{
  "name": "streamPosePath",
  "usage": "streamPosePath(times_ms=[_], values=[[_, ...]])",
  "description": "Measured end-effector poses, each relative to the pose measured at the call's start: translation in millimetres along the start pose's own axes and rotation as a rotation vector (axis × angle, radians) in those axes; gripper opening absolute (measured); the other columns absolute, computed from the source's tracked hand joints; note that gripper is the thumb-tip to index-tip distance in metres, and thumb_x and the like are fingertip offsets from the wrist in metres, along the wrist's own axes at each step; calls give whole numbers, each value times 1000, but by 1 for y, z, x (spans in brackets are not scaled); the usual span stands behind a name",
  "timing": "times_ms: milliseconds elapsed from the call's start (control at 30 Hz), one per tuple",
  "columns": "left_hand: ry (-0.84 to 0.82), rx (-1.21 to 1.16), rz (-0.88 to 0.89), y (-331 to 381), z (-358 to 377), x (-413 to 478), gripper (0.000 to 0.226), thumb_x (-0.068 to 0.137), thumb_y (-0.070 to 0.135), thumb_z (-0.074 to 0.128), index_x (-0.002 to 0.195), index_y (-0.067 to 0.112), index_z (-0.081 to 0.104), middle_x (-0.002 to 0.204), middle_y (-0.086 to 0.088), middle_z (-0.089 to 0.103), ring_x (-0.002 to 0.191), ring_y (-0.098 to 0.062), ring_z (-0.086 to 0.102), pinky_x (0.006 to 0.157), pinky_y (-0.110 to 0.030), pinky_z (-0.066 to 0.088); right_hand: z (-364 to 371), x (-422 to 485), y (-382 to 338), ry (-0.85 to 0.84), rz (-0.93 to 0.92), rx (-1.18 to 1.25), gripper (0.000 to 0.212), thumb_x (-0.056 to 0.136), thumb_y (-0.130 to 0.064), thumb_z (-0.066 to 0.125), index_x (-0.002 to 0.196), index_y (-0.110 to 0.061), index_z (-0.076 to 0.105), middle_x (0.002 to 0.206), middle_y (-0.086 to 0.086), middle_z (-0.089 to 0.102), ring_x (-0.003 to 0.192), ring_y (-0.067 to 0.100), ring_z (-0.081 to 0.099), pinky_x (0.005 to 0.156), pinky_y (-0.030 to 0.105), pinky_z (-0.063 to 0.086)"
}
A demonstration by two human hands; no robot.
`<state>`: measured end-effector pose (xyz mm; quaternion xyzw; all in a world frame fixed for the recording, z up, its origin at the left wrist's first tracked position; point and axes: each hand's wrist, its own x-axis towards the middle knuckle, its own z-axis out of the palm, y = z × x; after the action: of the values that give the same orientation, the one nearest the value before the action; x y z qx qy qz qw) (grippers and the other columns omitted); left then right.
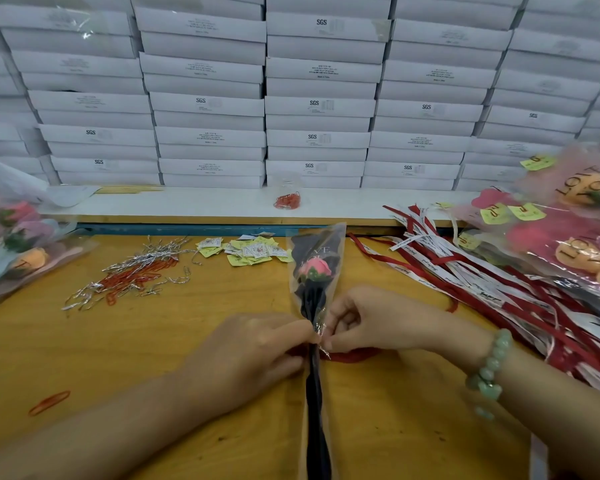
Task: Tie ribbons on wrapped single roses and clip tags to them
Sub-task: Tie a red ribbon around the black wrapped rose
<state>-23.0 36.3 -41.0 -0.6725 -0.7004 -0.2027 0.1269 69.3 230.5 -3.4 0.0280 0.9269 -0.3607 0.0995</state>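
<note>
Left hand (pixel 257 348) and right hand (pixel 371 323) pinch the rose (pixel 314 267) wrap's neck — ribbons (pixel 465 282) crowd right of them, plain tabletop (pixel 118 341) left; boxes (pixel 319 107) beyond read "SGS".

One wrapped rose (pixel 314 268), a pink bloom in black paper under a clear sleeve, lies lengthwise at frame centre, bloom toward the top and stem running to the bottom edge. A red ribbon (pixel 352 355) crosses beneath its neck. Spare ribbons (pixel 465 271), red and white, are heaped at right. Yellow and white tags (pixel 253 252) lie scattered just left of the bloom. Red clips (pixel 136 277) are strewn further left.
</note>
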Motion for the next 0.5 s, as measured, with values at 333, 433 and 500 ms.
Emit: streamPosePath(times_ms=[333, 433, 500], values=[[-83, -7, -53, -2, 0, 5, 47, 91, 24, 61, 129, 39, 38, 97, 25, 50, 83, 6, 50, 68, -8, 41, -40, -23, 4, -241, 154, -372, 11, 86, -23, 72, 96, -25, 68, 99, -2, 69, 88, 7, 62, 82, 23, 50], [-128, 18, -153, -8, 0, 6, 41, 94, 35, 48, 123, 49, 23, 89, 22, 46, 76, 3, 47, 63, -12, 39, -42, -25, 2, -268, 148, -395, 8, 89, -24, 68, 94, -28, 64, 103, -2, 67, 93, 9, 60, 88, 26, 50], [-141, 66, -203, -12, -4, 8, 40, 94, 34, 49, 119, 49, 21, 86, 18, 48, 75, 1, 48, 60, -15, 40, -44, -26, 1, -287, 144, -406, 5, 91, -25, 66, 95, -26, 64, 104, 0, 67, 96, 12, 61, 92, 30, 49]])
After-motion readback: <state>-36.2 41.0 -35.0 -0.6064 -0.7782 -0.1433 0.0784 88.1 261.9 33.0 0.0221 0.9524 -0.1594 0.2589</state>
